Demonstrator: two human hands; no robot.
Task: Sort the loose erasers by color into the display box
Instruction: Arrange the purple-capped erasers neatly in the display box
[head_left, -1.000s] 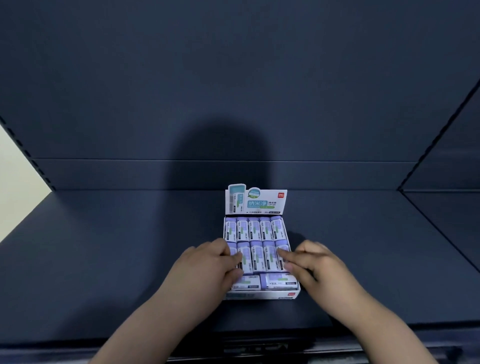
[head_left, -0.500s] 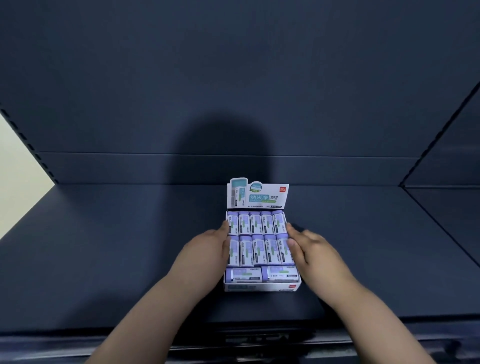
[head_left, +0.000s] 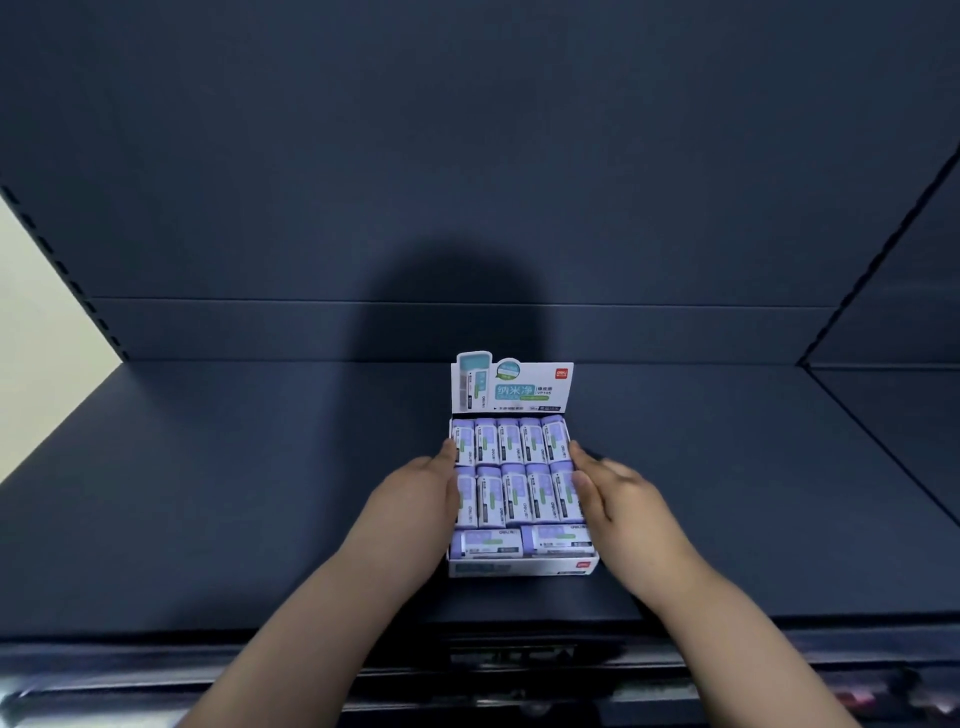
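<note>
twelve oblong erasers (head_left: 511, 441), cardboard box (head_left: 519, 567)

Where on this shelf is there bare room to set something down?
Bare shelf lies left of the left hand, right of the right hand, and behind the box. Crowded: the box is full, hands flanking it.

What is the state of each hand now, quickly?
Left hand: open, flat against the left side of the eraser display box.
Right hand: open, flat against its right side.
</note>
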